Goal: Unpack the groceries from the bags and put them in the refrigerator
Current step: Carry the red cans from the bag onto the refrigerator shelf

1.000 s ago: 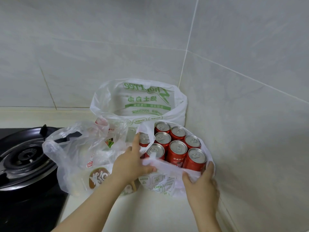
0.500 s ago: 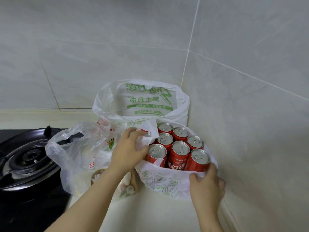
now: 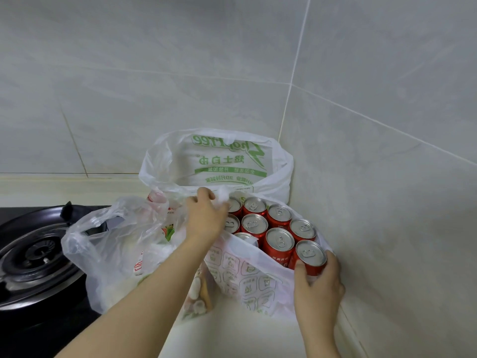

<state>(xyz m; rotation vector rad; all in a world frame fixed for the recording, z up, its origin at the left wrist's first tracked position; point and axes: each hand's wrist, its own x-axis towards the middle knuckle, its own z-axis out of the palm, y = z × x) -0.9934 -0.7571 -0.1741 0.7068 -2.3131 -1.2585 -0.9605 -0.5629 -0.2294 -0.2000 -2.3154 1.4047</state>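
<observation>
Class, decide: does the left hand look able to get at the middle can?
Probably yes: the left hand pinches the bag open right beside the middle can, whose top lies uncovered.

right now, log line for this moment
left hand: pinches can bag rim | right hand: grips nearest can | cans: upright in can bag

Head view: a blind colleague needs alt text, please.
The right hand grips the nearest red can in a white bag of cans on a counter, while the left hand pinches the bag's far edge. A clear bag and a stove sit to the left.
</observation>
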